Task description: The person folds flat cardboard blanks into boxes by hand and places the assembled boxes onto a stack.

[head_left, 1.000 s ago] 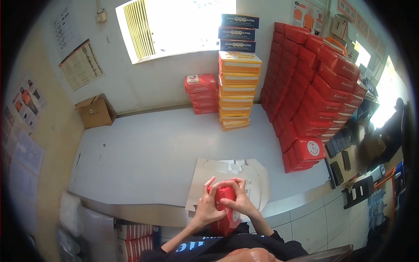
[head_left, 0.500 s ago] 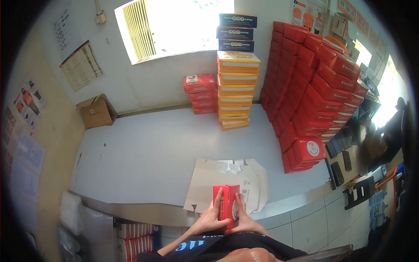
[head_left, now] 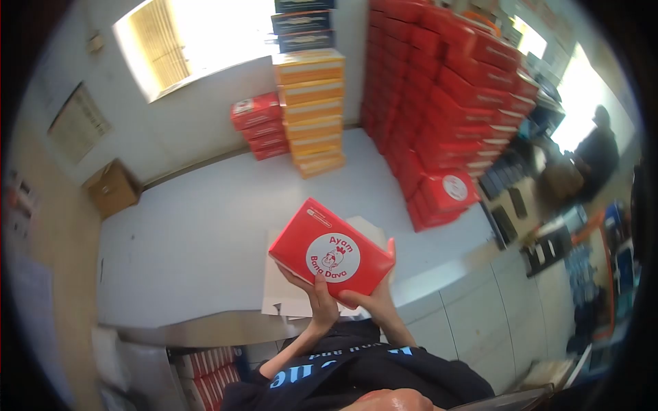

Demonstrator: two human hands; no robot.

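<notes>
A red folded food box [head_left: 332,257] with a round white "Ayam Bang Dava" label is lifted over the table edge, tilted, its label face toward me. My left hand [head_left: 317,301] grips its lower left side, with a finger over the label's lower edge and the other fingers partly hidden underneath. The lower right side is held by my right hand [head_left: 375,299], thumb at the near corner and fingers mostly hidden behind. Beneath the box, flat unfolded cardboard sheets [head_left: 284,294] lie on the pale table [head_left: 185,253], largely covered by the box.
Tall stacks of red boxes [head_left: 445,103] fill the table's right side. At the back stand yellow boxes [head_left: 312,103] under dark blue ones [head_left: 305,31], beside a short red stack [head_left: 260,127]. A brown carton [head_left: 113,188] sits far left. A person [head_left: 598,151] is at the right.
Both hands have raised the red box from the cardboard sheets and turned its labelled face toward me. The camera view has shifted right.
</notes>
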